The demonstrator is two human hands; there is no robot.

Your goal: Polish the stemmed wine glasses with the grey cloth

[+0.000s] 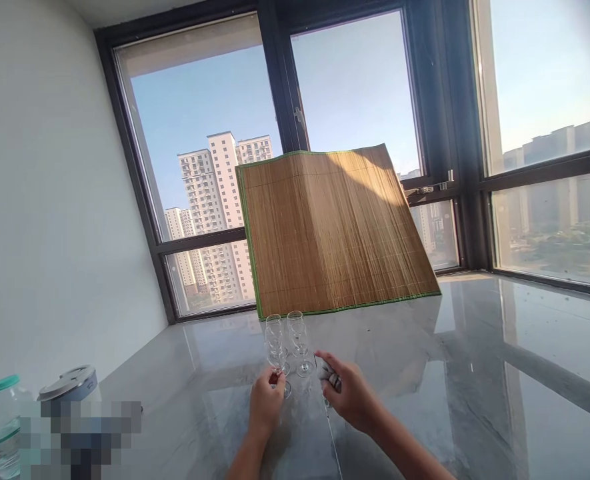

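Observation:
Small clear stemmed glasses stand close together on the grey table (215, 413); the right one of them is a tall glass (297, 333). My left hand (266, 403) pinches the nearest stemmed glass (277, 360) low down, by its stem as far as I can tell. Its round foot (287, 391) shows just right of my fingers. Curled around a crumpled grey-white thing, maybe a cloth (329, 377), is my right hand (351, 395). The index finger points forward toward the right glass, apart from it. My fingers partly hide what lies in that palm.
Behind the glasses a bamboo mat (335, 233) with green edging leans against the window. A clear bottle (5, 427) with a green cap and a lidded cup (69, 387) stand at the left by the wall. The glossy tabletop mirrors the windows.

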